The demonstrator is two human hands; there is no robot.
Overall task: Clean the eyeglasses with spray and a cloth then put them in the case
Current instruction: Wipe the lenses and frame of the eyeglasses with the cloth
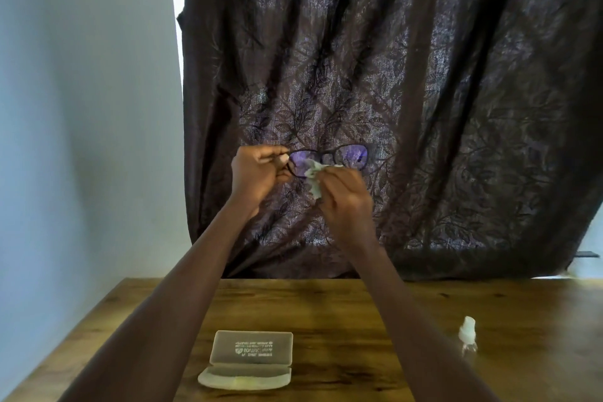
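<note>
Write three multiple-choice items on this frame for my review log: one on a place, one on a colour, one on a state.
1. Where on the table does the spray bottle stand?
A. between the arms
B. left of the left arm
C. right of the right arm

2. What colour is the frame of the eyeglasses?
A. black
B. white
C. red

3. How is the case?
A. shut
B. lying open
D. held in a hand

Answers:
1 C, the bottle stands alone on the wood beyond the outer side of that arm.
2 A, the rim is dark around purplish lenses, where the left hand pinches it and the right hand wipes with the cloth.
3 B, the lid is folded back, showing print on its inside above the pale tray.
</note>
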